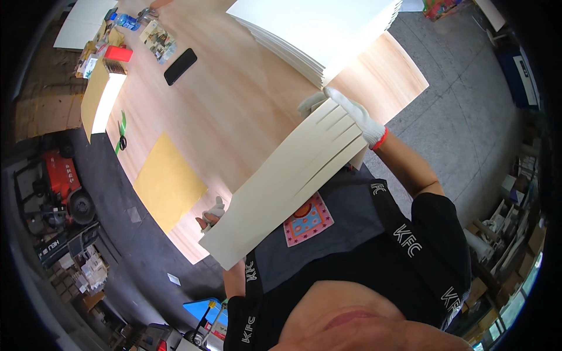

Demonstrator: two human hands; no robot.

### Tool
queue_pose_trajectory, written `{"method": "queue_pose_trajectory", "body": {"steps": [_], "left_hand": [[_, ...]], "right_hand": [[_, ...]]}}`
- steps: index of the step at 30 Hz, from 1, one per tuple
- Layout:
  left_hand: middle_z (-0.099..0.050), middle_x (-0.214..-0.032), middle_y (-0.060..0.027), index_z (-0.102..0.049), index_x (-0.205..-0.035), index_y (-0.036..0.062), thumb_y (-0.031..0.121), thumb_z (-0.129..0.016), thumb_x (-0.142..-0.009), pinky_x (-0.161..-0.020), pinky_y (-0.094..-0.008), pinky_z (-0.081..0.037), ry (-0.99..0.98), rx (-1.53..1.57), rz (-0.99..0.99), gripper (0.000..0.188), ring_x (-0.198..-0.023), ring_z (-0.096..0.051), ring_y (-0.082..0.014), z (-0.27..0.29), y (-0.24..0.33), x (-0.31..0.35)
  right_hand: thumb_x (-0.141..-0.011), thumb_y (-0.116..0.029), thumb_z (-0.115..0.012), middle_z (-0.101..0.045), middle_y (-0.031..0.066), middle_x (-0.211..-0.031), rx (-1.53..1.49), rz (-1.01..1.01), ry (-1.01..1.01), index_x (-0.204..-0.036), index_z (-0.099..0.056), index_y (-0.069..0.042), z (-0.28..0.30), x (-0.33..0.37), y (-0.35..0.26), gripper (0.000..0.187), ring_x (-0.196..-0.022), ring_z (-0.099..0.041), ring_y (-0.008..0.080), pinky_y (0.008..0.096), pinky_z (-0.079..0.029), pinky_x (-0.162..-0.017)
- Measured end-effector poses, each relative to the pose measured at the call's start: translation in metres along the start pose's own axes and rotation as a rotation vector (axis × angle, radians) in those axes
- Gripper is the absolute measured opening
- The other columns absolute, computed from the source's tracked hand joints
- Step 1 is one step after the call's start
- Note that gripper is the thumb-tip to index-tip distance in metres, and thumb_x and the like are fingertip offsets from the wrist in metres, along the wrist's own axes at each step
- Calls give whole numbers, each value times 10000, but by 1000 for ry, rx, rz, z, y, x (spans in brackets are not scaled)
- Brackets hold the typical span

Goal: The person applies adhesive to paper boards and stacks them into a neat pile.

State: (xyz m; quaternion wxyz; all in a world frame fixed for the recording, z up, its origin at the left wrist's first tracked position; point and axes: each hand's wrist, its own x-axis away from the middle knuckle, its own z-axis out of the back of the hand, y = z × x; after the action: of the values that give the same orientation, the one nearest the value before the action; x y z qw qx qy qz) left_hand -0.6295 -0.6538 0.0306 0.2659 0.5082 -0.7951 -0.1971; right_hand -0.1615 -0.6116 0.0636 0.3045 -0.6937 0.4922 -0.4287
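Note:
I hold a fanned stack of long cream sheets (281,181) tilted over the wooden table (234,105). My right hand (354,117), in a white knit glove with a red cuff, grips the stack's far upper end. At the stack's lower left edge my left hand (214,212), also gloved, holds it; the sheets hide most of that hand. A thick pile of large white sheets (316,29) lies on the table just beyond my right hand.
On the table lie a yellow sheet (167,181), a black phone (180,66), green scissors (122,131), a cream pile (99,96), a red box (118,54) and small clutter. A red pallet truck (61,181) stands on the floor at left. Shelves with boxes line the right.

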Motion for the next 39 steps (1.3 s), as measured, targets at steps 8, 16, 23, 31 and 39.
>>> {"method": "queue_pose_trajectory", "body": {"steps": [8, 16, 23, 31, 39], "left_hand": [[-528, -1317, -93, -423, -1269, 143, 555, -368, -1057, -1049, -440, -431, 6, -21, 1, 467, -1208, -520, -223, 45, -14, 5], [-578, -1315, -106, -396, -1485, 97, 567, -356, -1057, -1013, -382, -490, 272, -212, -130, 637, -1196, -577, -195, 17, -57, 29], [-582, -1338, -89, -308, -1546, 136, 448, -452, -1063, -1018, -373, -507, 594, -366, 138, 593, -1180, -603, -210, 12, -23, 50], [-352, -1574, -81, -285, -1563, 118, 363, -606, -1007, -1155, -409, -393, 60, -489, -128, 688, -1420, -410, -208, 5, -30, 44], [-603, -1288, -119, -507, -1319, -5, 132, -701, -925, -926, -352, -557, 17, -949, -432, 460, -1100, -652, -216, 22, -31, 19]], "right_hand": [[-1057, -623, -198, -634, 110, -1274, -146, 18, 16, -1430, -493, -27, 22, 5, 16, 763, -1163, -623, 188, 348, -502, -1012], [-1048, -576, -293, -659, 95, -1196, 18, -224, 60, -1403, -510, -61, 80, -1, 48, 662, -1099, -645, 184, 358, -545, -944], [-1038, -536, -345, -658, 92, -1186, 180, -321, 71, -1371, -527, -60, 101, 23, 36, 609, -1096, -640, 185, 359, -540, -943], [-1028, -490, -404, -657, 89, -1175, 239, -364, 63, -1335, -546, -58, 106, 23, 38, 548, -1092, -634, 185, 359, -536, -942], [-1017, -444, -462, -656, 85, -1164, 286, -365, 40, -1299, -565, -57, 91, 1, 32, 490, -1089, -629, 185, 360, -531, -941]]}}
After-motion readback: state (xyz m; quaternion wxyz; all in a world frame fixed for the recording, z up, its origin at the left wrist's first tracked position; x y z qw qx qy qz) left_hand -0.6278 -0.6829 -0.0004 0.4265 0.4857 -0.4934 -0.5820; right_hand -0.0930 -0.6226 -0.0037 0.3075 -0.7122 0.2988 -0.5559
